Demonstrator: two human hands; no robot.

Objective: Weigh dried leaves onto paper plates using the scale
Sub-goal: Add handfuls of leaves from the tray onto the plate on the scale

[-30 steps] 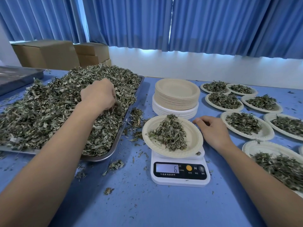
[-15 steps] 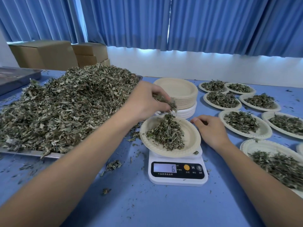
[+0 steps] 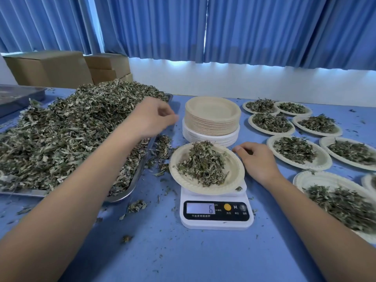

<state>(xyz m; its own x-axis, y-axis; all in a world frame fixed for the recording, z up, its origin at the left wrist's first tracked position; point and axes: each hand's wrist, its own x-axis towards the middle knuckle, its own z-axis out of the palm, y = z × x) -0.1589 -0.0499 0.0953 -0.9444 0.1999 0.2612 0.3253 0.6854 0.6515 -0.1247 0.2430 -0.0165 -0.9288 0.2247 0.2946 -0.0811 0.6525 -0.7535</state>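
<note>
One white scale [image 3: 216, 212] stands on the counter [image 3: 183, 257], its display showing 6. One paper plate [image 3: 237, 171] sits on it, carrying one small mound of dried leaves [image 3: 203, 163]. Just behind is one stack of empty plates [image 3: 212, 121], tan ones on top of white ones. To the right lie seven filled plates [image 3: 297, 151], each with its own portion, and the edge of an eighth shows at the frame's right border. On the left, one metal tray [image 3: 130, 188] holds one large heap of loose leaves [image 3: 61, 135]; a second tray [image 3: 20, 96] lies farther back by the left edge.

The left grip [image 3: 150, 117] hovers over the near-right corner of the heap, released, fingers loosely curled with no leaf seen in them. The right grip [image 3: 258, 161] rests on the counter just beside the weighed plate, also released and grasping nothing, its thumb tip close to the rim; I cannot tell whether it touches.

The counter is blue and littered with leaf crumbs, thickest between tray and scale. Behind it runs a white wall under pleated blue curtains [image 3: 264, 29], with daylight showing at their hem. In the left corner stand one big cardboard box [image 3: 46, 68] and a stack of smaller boxes [image 3: 109, 68]
</note>
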